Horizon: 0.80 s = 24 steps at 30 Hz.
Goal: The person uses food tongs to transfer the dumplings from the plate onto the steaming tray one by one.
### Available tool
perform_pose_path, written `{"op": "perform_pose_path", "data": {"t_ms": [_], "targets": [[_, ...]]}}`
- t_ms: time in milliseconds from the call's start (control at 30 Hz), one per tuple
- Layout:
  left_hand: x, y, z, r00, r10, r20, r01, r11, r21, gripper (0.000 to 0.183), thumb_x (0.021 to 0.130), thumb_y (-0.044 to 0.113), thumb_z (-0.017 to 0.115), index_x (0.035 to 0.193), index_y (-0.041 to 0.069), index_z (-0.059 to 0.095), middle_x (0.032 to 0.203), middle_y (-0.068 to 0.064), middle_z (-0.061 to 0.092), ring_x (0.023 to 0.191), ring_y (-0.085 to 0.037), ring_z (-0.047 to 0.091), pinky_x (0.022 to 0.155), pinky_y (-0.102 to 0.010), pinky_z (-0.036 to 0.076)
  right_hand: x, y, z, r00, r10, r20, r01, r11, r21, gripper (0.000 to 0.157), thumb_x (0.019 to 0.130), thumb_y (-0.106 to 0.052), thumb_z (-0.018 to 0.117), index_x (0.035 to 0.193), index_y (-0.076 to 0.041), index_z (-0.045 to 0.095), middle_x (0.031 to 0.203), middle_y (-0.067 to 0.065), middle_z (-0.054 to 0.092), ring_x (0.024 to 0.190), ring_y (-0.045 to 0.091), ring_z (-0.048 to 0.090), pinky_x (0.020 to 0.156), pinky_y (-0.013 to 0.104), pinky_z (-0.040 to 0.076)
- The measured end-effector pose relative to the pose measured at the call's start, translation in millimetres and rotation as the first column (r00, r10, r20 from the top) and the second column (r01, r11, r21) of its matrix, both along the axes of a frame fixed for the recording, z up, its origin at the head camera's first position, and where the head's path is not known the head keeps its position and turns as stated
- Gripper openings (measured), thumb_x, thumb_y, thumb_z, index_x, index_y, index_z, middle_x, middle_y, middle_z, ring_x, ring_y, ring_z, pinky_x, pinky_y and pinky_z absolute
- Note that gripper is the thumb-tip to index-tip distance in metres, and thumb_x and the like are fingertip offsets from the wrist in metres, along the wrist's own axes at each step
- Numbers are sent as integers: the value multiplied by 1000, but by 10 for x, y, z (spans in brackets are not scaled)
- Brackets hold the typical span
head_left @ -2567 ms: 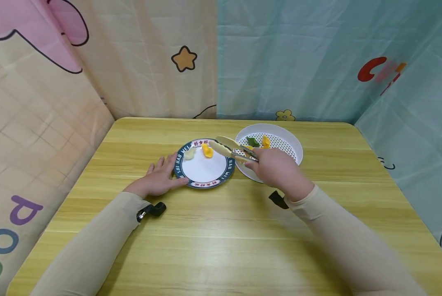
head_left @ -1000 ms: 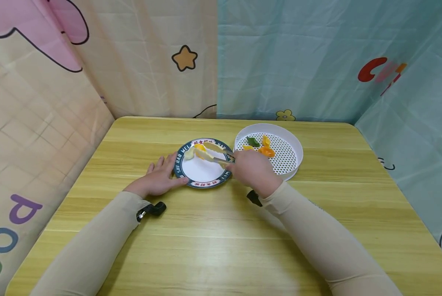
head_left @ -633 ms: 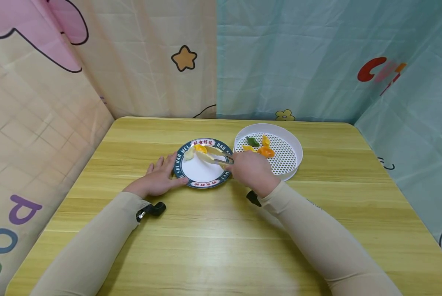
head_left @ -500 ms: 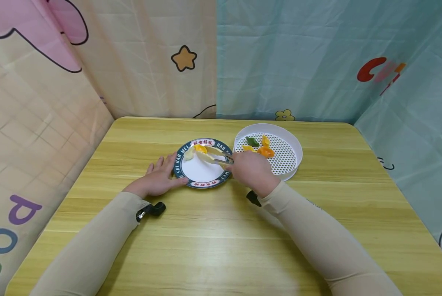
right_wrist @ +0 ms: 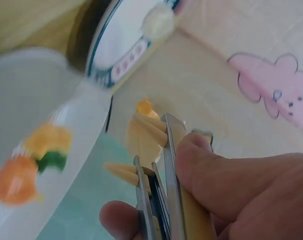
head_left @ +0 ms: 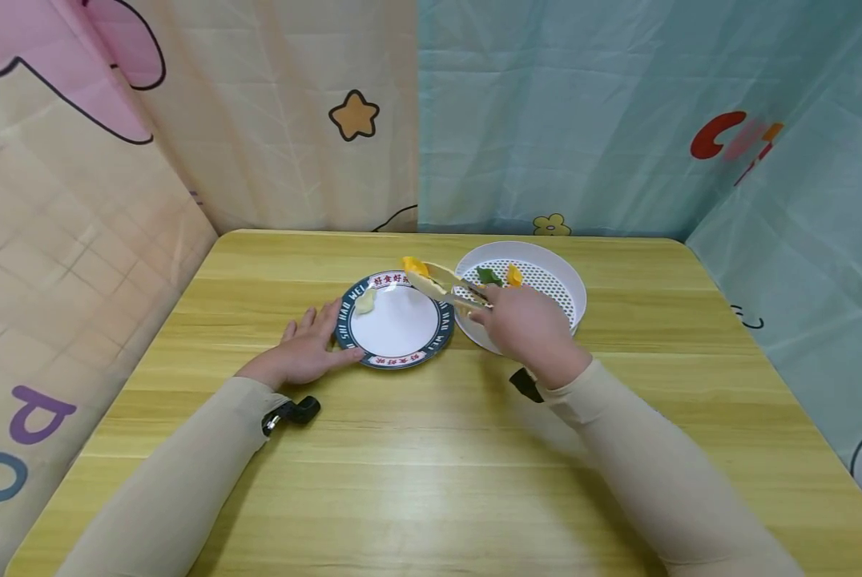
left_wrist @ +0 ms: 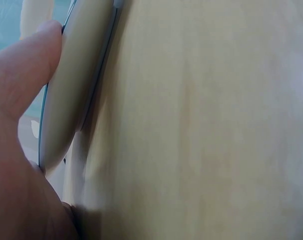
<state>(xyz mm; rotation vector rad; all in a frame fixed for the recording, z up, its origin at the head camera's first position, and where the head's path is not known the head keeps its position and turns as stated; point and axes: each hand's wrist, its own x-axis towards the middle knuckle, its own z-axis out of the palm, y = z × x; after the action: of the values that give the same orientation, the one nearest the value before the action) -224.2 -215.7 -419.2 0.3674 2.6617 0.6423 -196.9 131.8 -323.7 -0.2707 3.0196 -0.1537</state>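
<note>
My right hand [head_left: 532, 328] grips a pair of tongs [head_left: 431, 284] with pale yellow tips and metal arms. At the tips is a yellow-orange piece [head_left: 413, 266], raised over the far right rim of the plate; the right wrist view also shows this piece [right_wrist: 145, 106] there. The round white plate [head_left: 402, 332] has a dark patterned rim. One whitish piece [head_left: 364, 301] lies on its left side. My left hand [head_left: 304, 349] lies with fingers spread at the plate's left edge, and its thumb [left_wrist: 36, 60] touches the rim in the left wrist view.
Right of the plate stands a round white basket [head_left: 571, 272] with a perforated bottom. Inside are a green piece [head_left: 489, 276], a yellow piece [head_left: 514, 276] and an orange piece [right_wrist: 15, 181], partly hidden by my right hand in the head view. Printed curtains rise behind the wooden table [head_left: 402, 465].
The tongs have picked the yellow-orange piece up off the plate. My right hand has moved right, towards the basket. The left hand keeps its place at the rim.
</note>
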Motion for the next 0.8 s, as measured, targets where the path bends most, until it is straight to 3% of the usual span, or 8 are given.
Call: {"op": "perform_pose_path", "data": {"t_ms": [133,267,400,567,800], "targets": [[7,3,10,1000,2,0,-2,1000,10,116,95,80,51,169,20,-14,178,-16,-8,160,-51,-15,125,-72,-12,7,441,81,998,-52,-26,51,998,-32,39,107,-46,57,120,-9,64,93,16,69,82,33,66,61,45,51],[6,1,8,1000,1,3,-1,1000,9,117,94,81,51,169,19,-14,178,-16,-8,160,-51,-15,125,-71,-12,-3,875,109,992,-126,19,126,991,-53,35,108,-42,56,105,-7,57,85,14,60,73,31,56,56,38,43],[9,-7,6,1000,0,5,0,1000,11,117,94,81,51,169,19,-14,178,-16,-8,160,-51,-15,125,-71,-12,10,1201,93,981,-186,62,189,981,-41,38,109,-44,54,100,-7,55,82,13,57,72,30,55,55,39,42],[15,-11,14,1000,2,6,-2,1000,14,117,94,81,51,169,19,-14,178,-16,-8,160,-50,-16,125,-71,-13,35,1416,31,977,-206,62,206,978,6,42,108,-46,54,98,-6,57,80,13,56,71,30,55,53,40,43],[-3,-2,-8,1000,4,9,-4,1000,3,117,94,81,50,169,20,-15,178,-16,-9,161,-50,-16,125,-71,-13,22,1454,4,981,-187,56,184,982,48,45,108,-48,54,98,-5,60,78,13,57,71,29,56,53,42,45]]}}
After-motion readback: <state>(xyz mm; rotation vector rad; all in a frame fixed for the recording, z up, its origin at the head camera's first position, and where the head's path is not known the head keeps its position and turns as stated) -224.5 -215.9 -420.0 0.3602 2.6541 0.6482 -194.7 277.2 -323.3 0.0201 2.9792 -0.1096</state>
